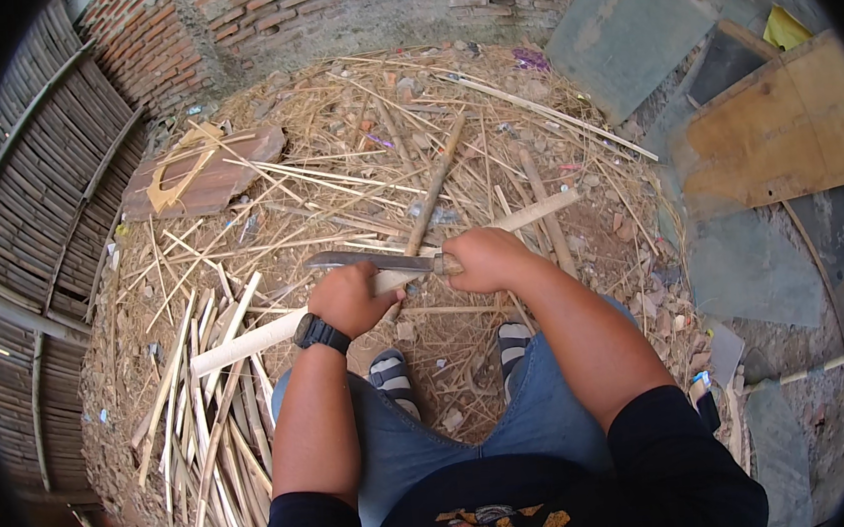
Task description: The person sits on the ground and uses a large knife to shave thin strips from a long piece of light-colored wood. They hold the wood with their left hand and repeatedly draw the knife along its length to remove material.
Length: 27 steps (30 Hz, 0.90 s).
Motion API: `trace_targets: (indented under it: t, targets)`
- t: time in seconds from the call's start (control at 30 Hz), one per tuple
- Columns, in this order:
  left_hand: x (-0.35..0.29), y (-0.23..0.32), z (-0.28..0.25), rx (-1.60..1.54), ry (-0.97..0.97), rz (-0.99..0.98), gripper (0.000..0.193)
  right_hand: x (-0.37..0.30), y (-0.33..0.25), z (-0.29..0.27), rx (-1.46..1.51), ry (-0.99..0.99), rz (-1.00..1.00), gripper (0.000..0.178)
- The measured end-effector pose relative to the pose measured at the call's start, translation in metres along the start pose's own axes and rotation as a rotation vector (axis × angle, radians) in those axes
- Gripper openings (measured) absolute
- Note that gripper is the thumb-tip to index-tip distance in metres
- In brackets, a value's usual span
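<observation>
A long pale bamboo slat (pixel 254 345) lies slantwise in front of me, its right end higher and farther off. My left hand (pixel 347 300), with a black watch at the wrist, is closed round the slat near its middle. My right hand (pixel 487 260) grips the handle of a machete (pixel 397 261). The dark blade points left, lying along or just above the slat, with its tip beyond my left knuckles. Whether the edge touches the slat I cannot tell. Behind my right hand the slat comes out again toward the right.
Split bamboo strips (pixel 210 423) are heaped at my left. Thin sticks and a wooden pole (pixel 440 182) litter the dirt ground. A brown board (pixel 140 191) lies at the far left. Around me stand a bamboo wall (pixel 30 197), a brick wall (pixel 320 16) and leaning grey sheets (pixel 623 35).
</observation>
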<state>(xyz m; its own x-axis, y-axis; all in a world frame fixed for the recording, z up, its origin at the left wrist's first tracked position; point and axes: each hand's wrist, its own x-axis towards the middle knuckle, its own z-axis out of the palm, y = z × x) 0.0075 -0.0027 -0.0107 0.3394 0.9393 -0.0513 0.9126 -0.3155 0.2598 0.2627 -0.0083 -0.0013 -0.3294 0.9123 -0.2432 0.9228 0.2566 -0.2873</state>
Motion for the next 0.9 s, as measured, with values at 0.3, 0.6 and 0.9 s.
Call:
trace_targets:
  t: [0.3, 0.6, 0.9]
  targets:
    - [-0.002, 0.005, -0.003, -0.045, 0.047, 0.010, 0.061, -0.001, 0.014, 0.002, 0.037, 0.102, -0.017, 0.041]
    - [-0.001, -0.015, -0.009, -0.094, 0.241, -0.062, 0.046, -0.028, 0.022, -0.033, 0.059, 0.104, 0.105, 0.047]
    - [0.001, -0.005, -0.010, -0.082, 0.297, -0.058, 0.039, -0.025, 0.024, -0.032, 0.058, 0.262, 0.180, 0.037]
